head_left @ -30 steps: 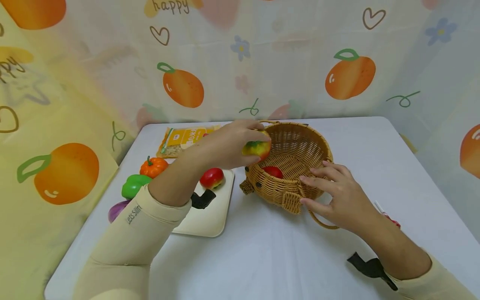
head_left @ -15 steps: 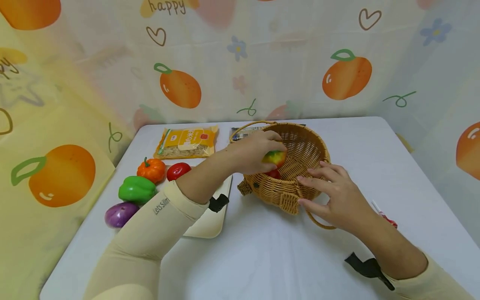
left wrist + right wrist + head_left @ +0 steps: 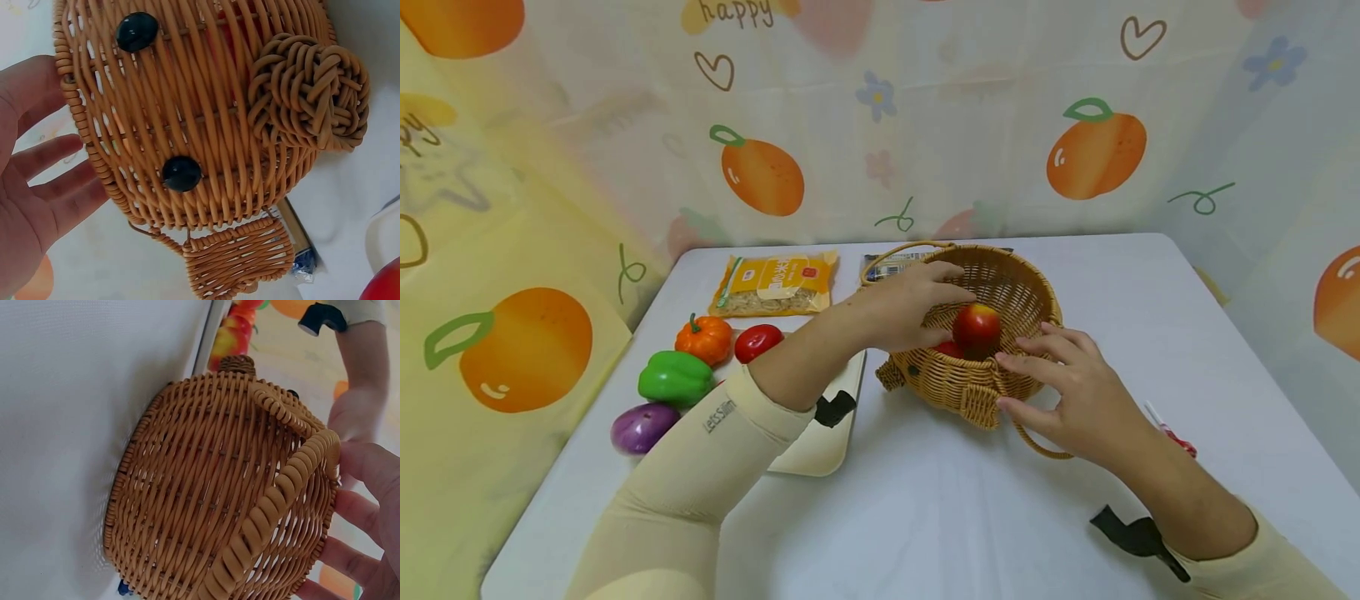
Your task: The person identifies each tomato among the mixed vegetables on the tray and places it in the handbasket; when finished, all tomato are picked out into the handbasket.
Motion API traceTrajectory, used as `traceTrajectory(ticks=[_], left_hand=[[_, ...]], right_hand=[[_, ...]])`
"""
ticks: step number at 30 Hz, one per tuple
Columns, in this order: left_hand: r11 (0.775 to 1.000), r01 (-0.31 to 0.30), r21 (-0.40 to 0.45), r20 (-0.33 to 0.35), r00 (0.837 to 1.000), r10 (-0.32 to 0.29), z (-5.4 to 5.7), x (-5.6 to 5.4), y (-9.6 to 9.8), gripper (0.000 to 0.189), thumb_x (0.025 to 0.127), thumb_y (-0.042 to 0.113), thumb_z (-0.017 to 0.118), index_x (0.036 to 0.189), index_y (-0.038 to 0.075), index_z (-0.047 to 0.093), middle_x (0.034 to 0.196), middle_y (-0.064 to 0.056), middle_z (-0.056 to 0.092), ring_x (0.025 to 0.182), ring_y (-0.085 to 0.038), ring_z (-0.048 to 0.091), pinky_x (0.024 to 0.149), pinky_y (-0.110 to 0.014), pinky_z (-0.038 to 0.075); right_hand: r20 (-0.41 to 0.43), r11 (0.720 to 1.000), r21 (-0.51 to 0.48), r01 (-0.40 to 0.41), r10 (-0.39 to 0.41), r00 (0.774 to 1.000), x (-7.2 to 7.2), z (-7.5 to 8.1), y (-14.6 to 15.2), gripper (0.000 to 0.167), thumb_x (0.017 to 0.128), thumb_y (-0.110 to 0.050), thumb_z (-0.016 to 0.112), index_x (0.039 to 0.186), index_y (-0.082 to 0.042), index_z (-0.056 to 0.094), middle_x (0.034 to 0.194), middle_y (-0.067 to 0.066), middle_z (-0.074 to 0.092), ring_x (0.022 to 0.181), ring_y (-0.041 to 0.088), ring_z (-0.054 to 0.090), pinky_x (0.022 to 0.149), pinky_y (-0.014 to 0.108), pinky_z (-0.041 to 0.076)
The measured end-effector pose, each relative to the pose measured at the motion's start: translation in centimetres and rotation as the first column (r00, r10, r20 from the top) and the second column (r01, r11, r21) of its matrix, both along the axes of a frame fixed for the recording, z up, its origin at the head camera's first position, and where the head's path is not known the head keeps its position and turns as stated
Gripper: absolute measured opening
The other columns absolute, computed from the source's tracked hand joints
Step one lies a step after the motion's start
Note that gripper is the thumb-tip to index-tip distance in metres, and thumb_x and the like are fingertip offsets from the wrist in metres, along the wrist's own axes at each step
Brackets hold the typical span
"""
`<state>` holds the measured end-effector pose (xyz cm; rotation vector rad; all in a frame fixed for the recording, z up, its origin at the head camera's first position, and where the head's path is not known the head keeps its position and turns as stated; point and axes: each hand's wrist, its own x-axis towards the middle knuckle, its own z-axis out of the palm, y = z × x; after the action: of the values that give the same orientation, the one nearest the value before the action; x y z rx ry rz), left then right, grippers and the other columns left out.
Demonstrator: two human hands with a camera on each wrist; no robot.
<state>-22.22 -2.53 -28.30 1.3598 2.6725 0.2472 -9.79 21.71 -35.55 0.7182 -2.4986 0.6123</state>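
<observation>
My left hand (image 3: 906,304) reaches over the left rim of the pig-shaped wicker basket (image 3: 951,379), fingers spread and holding nothing. Just beyond its fingertips a red-and-yellow apple (image 3: 977,331) lies inside, beside another red fruit (image 3: 949,349) that is partly hidden. In the left wrist view, the left hand's fingers (image 3: 53,194) extend behind the basket rim. My right hand (image 3: 1075,392) holds the near right rim, fingers over the edge and thumb outside by the ear. The right wrist view shows the fingers (image 3: 359,509) at the rim beside the handle (image 3: 250,531).
A cream tray (image 3: 827,450) stands left of the basket, partly under my left arm, with a red fruit (image 3: 758,342) at its far side. Left of it sit an orange pumpkin (image 3: 703,339), a green pepper (image 3: 675,379) and a purple eggplant (image 3: 643,427). Behind lies a yellow food packet (image 3: 775,283).
My left hand has carried the apple rightward into the basket and let go; its fingers have opened. The apple has shifted slightly right of the fingertips. My right hand stays on the rim.
</observation>
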Motion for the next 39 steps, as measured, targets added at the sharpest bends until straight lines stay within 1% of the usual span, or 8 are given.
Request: traceTrajectory(ticks=[7, 13, 20, 28, 31, 33, 35, 39], left_hand=[[1.000, 0.011, 0.019, -0.047, 0.999, -0.011, 0.6, 0.6, -1.2, 0.053, 0.096, 0.031, 0.072, 0.146, 0.021, 0.058, 0.162, -0.010, 0.039, 0.150, -0.030, 0.036, 0.121, -0.044, 0.035], [0.999, -0.027, 0.034, -0.055, 0.998, 0.028, 0.8, 0.9, -2.8, 0.054, 0.095, 0.031, 0.073, 0.146, 0.021, 0.058, 0.161, -0.009, 0.039, 0.150, -0.029, 0.034, 0.122, -0.046, 0.033], [0.997, -0.058, 0.043, -0.034, 0.998, 0.060, 0.2, 0.7, -5.3, 0.054, 0.095, 0.031, 0.073, 0.146, 0.020, 0.058, 0.161, -0.011, 0.039, 0.150, -0.031, 0.034, 0.121, -0.048, 0.034], [0.989, -0.148, 0.006, -0.002, 0.989, 0.148, -1.0, 0.3, -7.7, 0.055, 0.095, 0.033, 0.074, 0.146, 0.023, 0.058, 0.159, -0.009, 0.041, 0.146, -0.034, 0.039, 0.115, -0.051, 0.042], [0.983, -0.186, -0.009, 0.019, 0.982, 0.186, -1.6, -0.1, -8.7, 0.055, 0.094, 0.033, 0.075, 0.146, 0.023, 0.059, 0.157, -0.010, 0.043, 0.145, -0.035, 0.040, 0.115, -0.053, 0.041], [0.974, -0.223, -0.029, 0.041, 0.974, 0.224, -2.0, -0.3, -9.3, 0.054, 0.093, 0.032, 0.076, 0.144, 0.023, 0.060, 0.156, -0.010, 0.045, 0.144, -0.034, 0.041, 0.117, -0.053, 0.039], [0.962, -0.267, -0.060, 0.076, 0.960, 0.271, -2.4, -0.4, -10.0, 0.053, 0.093, 0.032, 0.076, 0.143, 0.023, 0.062, 0.155, -0.010, 0.046, 0.142, -0.034, 0.042, 0.116, -0.054, 0.039], [0.937, -0.326, -0.129, 0.128, 0.931, 0.341, -3.3, -0.7, -11.0, 0.053, 0.092, 0.031, 0.077, 0.142, 0.025, 0.063, 0.156, -0.012, 0.046, 0.144, -0.037, 0.041, 0.117, -0.058, 0.037]], right_hand=[[-0.014, 1.000, 0.000, -0.003, 0.003, 1.000, -0.1, -0.2, 0.0, 0.053, 0.069, -0.025, 0.093, 0.120, -0.017, 0.078, 0.119, 0.014, 0.071, 0.127, 0.048, 0.053, 0.094, 0.066, 0.050], [0.007, 1.000, 0.004, 0.012, -0.012, 1.000, 0.0, 0.0, 0.0, 0.052, 0.071, -0.026, 0.093, 0.120, -0.016, 0.078, 0.120, 0.015, 0.071, 0.128, 0.046, 0.052, 0.094, 0.067, 0.050], [0.010, 1.000, 0.006, 0.013, -0.013, 1.000, 0.0, 0.1, -0.1, 0.052, 0.071, -0.026, 0.093, 0.120, -0.016, 0.078, 0.119, 0.015, 0.071, 0.128, 0.047, 0.052, 0.095, 0.066, 0.050], [0.013, 1.000, 0.004, 0.012, -0.012, 1.000, 0.1, 0.2, -0.1, 0.051, 0.071, -0.026, 0.092, 0.119, -0.016, 0.078, 0.119, 0.016, 0.071, 0.128, 0.047, 0.052, 0.093, 0.066, 0.051], [0.015, 1.000, 0.005, 0.013, -0.013, 1.000, 0.1, 0.3, -0.2, 0.051, 0.072, -0.026, 0.092, 0.119, -0.016, 0.078, 0.120, 0.016, 0.071, 0.127, 0.047, 0.052, 0.093, 0.066, 0.051], [0.016, 1.000, 0.007, 0.012, -0.012, 1.000, 0.1, 0.3, -0.2, 0.051, 0.072, -0.026, 0.092, 0.120, -0.015, 0.078, 0.120, 0.016, 0.071, 0.128, 0.047, 0.052, 0.093, 0.066, 0.050], [0.018, 1.000, 0.009, 0.012, -0.012, 1.000, 0.1, 0.3, -0.2, 0.051, 0.072, -0.027, 0.092, 0.120, -0.016, 0.078, 0.120, 0.016, 0.071, 0.128, 0.047, 0.052, 0.093, 0.066, 0.050], [0.020, 1.000, 0.011, 0.014, -0.014, 1.000, 0.1, 0.3, -0.2, 0.051, 0.072, -0.027, 0.092, 0.120, -0.016, 0.078, 0.120, 0.015, 0.071, 0.128, 0.047, 0.052, 0.093, 0.067, 0.050]])
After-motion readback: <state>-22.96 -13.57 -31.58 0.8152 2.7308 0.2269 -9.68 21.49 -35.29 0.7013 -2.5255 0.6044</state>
